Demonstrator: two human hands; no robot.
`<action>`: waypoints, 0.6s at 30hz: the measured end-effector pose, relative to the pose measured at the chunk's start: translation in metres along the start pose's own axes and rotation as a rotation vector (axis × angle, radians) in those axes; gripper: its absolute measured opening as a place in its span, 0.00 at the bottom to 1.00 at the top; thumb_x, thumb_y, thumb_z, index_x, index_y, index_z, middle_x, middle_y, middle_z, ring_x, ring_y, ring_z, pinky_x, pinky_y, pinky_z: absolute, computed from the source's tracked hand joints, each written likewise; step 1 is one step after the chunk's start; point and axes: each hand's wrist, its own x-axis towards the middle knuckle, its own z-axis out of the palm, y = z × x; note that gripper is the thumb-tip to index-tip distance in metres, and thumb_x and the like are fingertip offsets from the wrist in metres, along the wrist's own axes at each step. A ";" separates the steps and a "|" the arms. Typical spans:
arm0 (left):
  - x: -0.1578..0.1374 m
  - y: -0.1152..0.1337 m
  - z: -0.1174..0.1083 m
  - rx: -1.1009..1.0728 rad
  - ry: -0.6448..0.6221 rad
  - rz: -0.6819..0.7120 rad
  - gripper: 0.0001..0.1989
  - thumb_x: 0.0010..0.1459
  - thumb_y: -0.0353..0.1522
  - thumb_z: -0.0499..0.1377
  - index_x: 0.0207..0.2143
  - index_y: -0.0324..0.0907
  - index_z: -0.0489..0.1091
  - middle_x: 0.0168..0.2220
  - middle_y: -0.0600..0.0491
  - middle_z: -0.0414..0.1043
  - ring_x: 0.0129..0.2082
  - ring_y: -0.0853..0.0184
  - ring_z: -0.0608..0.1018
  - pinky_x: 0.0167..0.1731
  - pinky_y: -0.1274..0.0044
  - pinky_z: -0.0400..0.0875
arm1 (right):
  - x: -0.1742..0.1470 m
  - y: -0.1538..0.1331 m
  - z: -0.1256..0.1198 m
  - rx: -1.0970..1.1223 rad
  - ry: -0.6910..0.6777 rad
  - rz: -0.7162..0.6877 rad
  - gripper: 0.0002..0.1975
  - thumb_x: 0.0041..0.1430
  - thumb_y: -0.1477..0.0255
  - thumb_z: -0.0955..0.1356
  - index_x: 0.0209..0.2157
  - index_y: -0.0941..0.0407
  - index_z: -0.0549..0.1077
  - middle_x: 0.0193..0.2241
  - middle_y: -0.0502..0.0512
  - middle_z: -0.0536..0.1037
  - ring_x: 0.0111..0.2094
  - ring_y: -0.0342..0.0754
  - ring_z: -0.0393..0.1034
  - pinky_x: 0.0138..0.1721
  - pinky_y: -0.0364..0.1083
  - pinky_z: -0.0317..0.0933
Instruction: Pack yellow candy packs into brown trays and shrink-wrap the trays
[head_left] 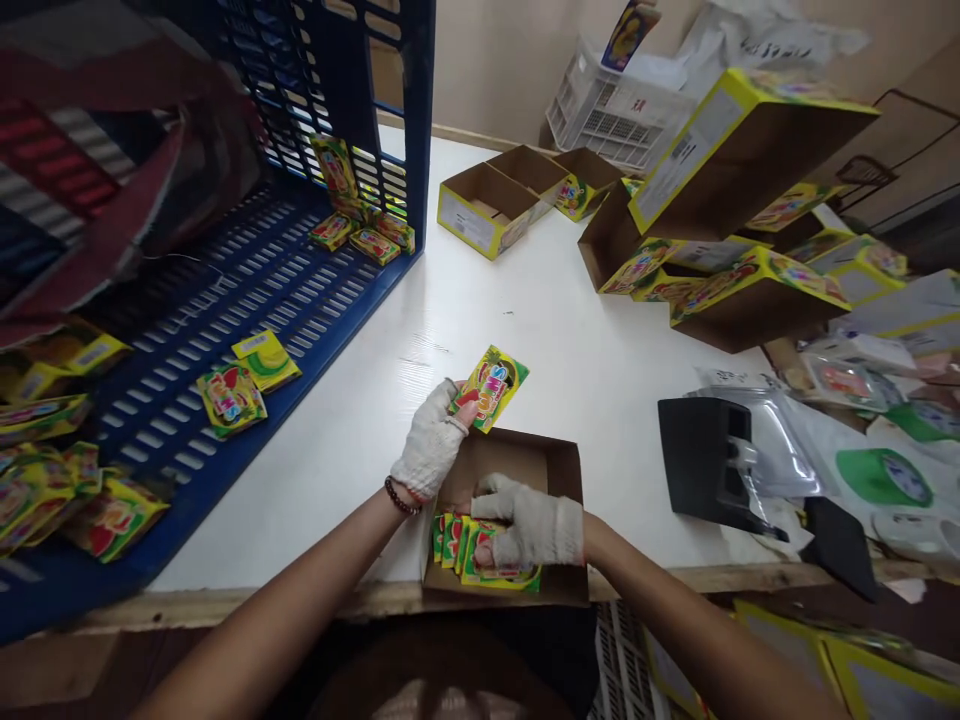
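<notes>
My left hand [435,440], in a white fingerless glove with a beaded bracelet at the wrist, grips a small yellow-green fruit-print packet [495,385] between thumb and fingers. That packet is above the far left edge of an open brown cardboard box [566,470] at the table's front edge. Inside the box, my gloved right hand [525,520] has its thumb and fingers closed around a packet [502,575]. More such packets [452,540] stand in a row to its left, within the box. The glove partly covers the packets.
A blue slatted crate [300,300] on its side at the left holds loose packets. Open display boxes [487,205] stand at the back, with more piled [757,290] at the right. A black tape dispenser [705,460] and green tape roll [885,475] lie at right.
</notes>
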 end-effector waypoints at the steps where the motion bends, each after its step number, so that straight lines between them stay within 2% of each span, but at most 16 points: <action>1: -0.001 0.000 0.001 0.038 0.013 0.000 0.17 0.54 0.42 0.60 0.41 0.40 0.68 0.39 0.50 0.76 0.38 0.65 0.77 0.40 0.74 0.73 | -0.007 0.000 0.004 -0.034 0.031 0.041 0.26 0.48 0.58 0.73 0.50 0.52 0.76 0.46 0.57 0.73 0.40 0.50 0.71 0.42 0.46 0.65; 4: -0.004 -0.002 0.002 0.102 0.066 0.001 0.15 0.54 0.42 0.59 0.39 0.41 0.67 0.38 0.51 0.76 0.37 0.66 0.77 0.40 0.74 0.73 | -0.025 0.004 0.017 -0.007 -0.013 0.164 0.26 0.55 0.61 0.69 0.55 0.53 0.73 0.47 0.61 0.74 0.44 0.54 0.71 0.47 0.50 0.64; 8: -0.010 -0.007 0.003 0.144 0.081 -0.002 0.14 0.54 0.41 0.59 0.38 0.42 0.67 0.36 0.53 0.76 0.35 0.66 0.76 0.38 0.75 0.72 | -0.032 0.011 0.026 0.213 -0.067 0.176 0.28 0.53 0.67 0.70 0.57 0.54 0.70 0.49 0.58 0.76 0.47 0.53 0.71 0.51 0.50 0.62; 12: -0.013 -0.010 -0.001 0.155 0.081 -0.038 0.12 0.55 0.41 0.57 0.38 0.43 0.67 0.37 0.53 0.76 0.36 0.66 0.76 0.38 0.75 0.72 | -0.037 0.014 0.002 0.300 0.000 0.089 0.25 0.51 0.68 0.70 0.52 0.55 0.72 0.41 0.54 0.78 0.39 0.49 0.72 0.41 0.46 0.66; 14: -0.012 -0.010 -0.002 0.131 0.091 -0.036 0.14 0.54 0.42 0.58 0.39 0.43 0.68 0.39 0.52 0.76 0.37 0.66 0.76 0.38 0.75 0.72 | -0.032 0.012 -0.014 0.256 0.115 0.100 0.22 0.53 0.69 0.69 0.51 0.55 0.71 0.41 0.54 0.77 0.38 0.48 0.71 0.39 0.45 0.66; 16: -0.011 -0.009 -0.001 0.098 0.102 -0.029 0.15 0.54 0.43 0.59 0.39 0.42 0.68 0.39 0.51 0.76 0.37 0.65 0.76 0.38 0.75 0.72 | -0.018 0.010 -0.021 0.128 0.225 0.139 0.20 0.55 0.72 0.68 0.50 0.56 0.73 0.43 0.55 0.75 0.40 0.48 0.70 0.41 0.45 0.64; 18: -0.010 -0.006 0.002 0.089 0.115 -0.025 0.15 0.53 0.42 0.59 0.38 0.42 0.68 0.38 0.52 0.76 0.36 0.65 0.76 0.38 0.75 0.72 | 0.003 0.008 -0.017 -0.024 0.221 0.158 0.14 0.57 0.73 0.67 0.46 0.56 0.75 0.41 0.55 0.75 0.40 0.47 0.69 0.42 0.44 0.63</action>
